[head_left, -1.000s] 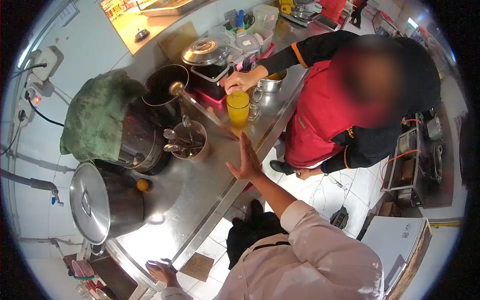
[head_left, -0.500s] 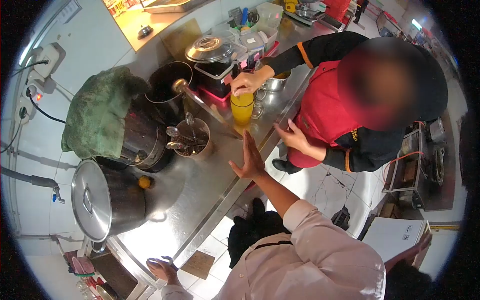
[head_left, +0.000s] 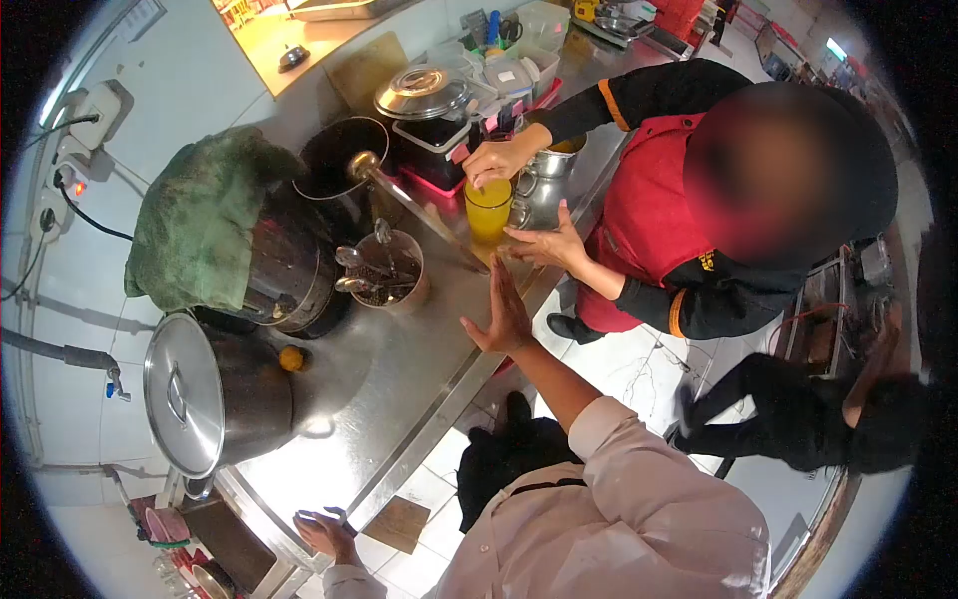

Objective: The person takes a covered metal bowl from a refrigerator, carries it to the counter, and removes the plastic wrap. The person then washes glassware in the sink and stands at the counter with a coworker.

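My right hand is held out over the front edge of the steel counter, fingers stretched and thumb apart, holding nothing. Just beyond its fingertips stands a glass mug of yellow liquid. A co-worker's hand grips the mug's rim from above, and their other hand is open beside it. Down at the counter's near corner rests my left hand, its fingers extended and nothing in it. Left of my right hand is a container of spoons and ladles.
A lidded steel pot, a small orange fruit and a large vessel under a green cloth line the wall side. Farther back are a dark pot and a steel lid. Another person is at the right.
The co-worker's lower hand has moved left, close to the mug. Another person has come into view at the right. My hands have hardly moved.
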